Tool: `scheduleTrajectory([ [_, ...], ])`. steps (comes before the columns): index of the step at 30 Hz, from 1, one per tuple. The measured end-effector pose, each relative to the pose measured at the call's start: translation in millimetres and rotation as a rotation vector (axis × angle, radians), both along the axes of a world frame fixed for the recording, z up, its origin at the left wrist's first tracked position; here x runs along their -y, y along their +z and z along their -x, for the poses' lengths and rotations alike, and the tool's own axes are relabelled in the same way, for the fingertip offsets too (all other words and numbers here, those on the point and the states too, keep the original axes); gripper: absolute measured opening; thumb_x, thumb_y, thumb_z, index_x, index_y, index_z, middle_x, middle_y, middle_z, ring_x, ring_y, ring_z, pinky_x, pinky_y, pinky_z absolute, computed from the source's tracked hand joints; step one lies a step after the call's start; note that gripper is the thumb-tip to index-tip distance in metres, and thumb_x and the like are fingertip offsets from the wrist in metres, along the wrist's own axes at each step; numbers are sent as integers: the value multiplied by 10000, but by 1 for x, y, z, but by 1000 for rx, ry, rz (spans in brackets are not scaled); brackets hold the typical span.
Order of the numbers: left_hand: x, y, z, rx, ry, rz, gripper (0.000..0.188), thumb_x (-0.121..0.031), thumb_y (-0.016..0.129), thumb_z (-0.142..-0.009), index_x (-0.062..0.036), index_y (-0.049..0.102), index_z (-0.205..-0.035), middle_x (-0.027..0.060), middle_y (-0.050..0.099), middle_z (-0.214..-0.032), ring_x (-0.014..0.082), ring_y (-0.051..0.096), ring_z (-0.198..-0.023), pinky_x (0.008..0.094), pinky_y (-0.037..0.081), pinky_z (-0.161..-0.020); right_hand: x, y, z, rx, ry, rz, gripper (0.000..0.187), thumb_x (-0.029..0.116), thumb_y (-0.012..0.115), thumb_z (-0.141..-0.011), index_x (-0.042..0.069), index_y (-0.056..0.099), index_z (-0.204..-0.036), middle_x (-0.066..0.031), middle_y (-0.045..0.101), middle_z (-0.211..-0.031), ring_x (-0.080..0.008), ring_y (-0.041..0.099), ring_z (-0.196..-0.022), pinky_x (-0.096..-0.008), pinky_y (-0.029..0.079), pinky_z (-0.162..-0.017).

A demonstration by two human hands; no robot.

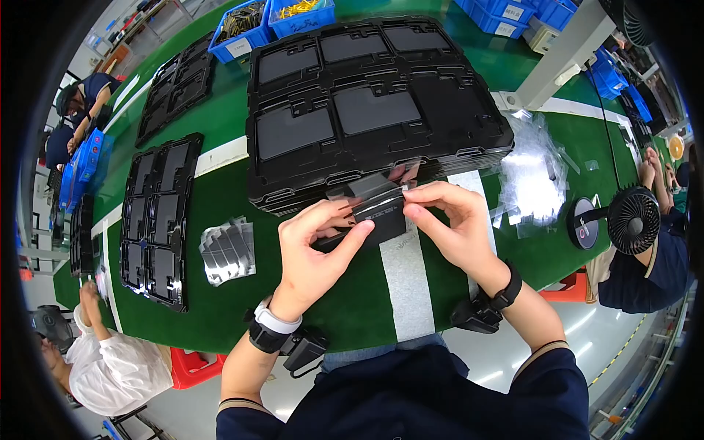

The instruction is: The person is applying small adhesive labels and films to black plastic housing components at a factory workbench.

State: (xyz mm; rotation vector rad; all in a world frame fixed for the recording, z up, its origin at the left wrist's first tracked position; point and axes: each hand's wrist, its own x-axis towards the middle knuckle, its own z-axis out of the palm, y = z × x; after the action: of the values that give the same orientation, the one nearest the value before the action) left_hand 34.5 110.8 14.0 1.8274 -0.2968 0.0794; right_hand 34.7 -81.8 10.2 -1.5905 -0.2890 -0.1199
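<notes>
My left hand (pixel 312 246) holds a flat black rectangular part (pixel 383 226) between thumb and fingers, just in front of a stack of black moulded trays (pixel 458 117). At the part's upper right corner, my right hand (pixel 462 224) pinches thumb against forefinger. Glossy clear film (pixel 405 173) shows along the part's upper edge beside those fingertips; whether it is still stuck to the part is hard to make out. Several dark flat pieces (pixel 295 132) lie in the top tray's pockets. Both hands are above the green table.
Loose clear films (pixel 532 176) are heaped right of the trays, near a small black fan (pixel 634 224). Silvery film sheets (pixel 227 251) lie at left, beside another black tray (pixel 187 165). Blue bins (pixel 301 20) stand at the back. Co-workers sit on both sides.
</notes>
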Motion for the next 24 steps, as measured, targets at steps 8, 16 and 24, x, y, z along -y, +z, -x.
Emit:
scheduleTrajectory([
  [8,-2,2,2,-112,-161,267,260,19,691,-719,51,595,-959,86,631,-834,132,640,-745,210,514,-642,7,1,-5,-337,252,-363,79,60,593,-834,-17,607,-824,-29,611,-769,-76,569,-687,-221,475,-665],
  [16,-1,-1,0,-196,-199,304,261,33,684,-724,56,579,-962,104,636,-816,127,633,-738,209,514,-625,5,-1,-1,-168,193,-68,77,65,583,-841,-5,560,-820,5,552,-729,-40,512,-676,-200,431,-618],
  [24,-4,2,-3,-276,-219,426,211,5,653,-767,33,590,-967,100,639,-859,121,621,-794,222,510,-671,1,-3,1,-342,378,-131,222,40,639,-794,-26,605,-1003,-51,651,-868,-86,601,-783,-228,495,-710],
])
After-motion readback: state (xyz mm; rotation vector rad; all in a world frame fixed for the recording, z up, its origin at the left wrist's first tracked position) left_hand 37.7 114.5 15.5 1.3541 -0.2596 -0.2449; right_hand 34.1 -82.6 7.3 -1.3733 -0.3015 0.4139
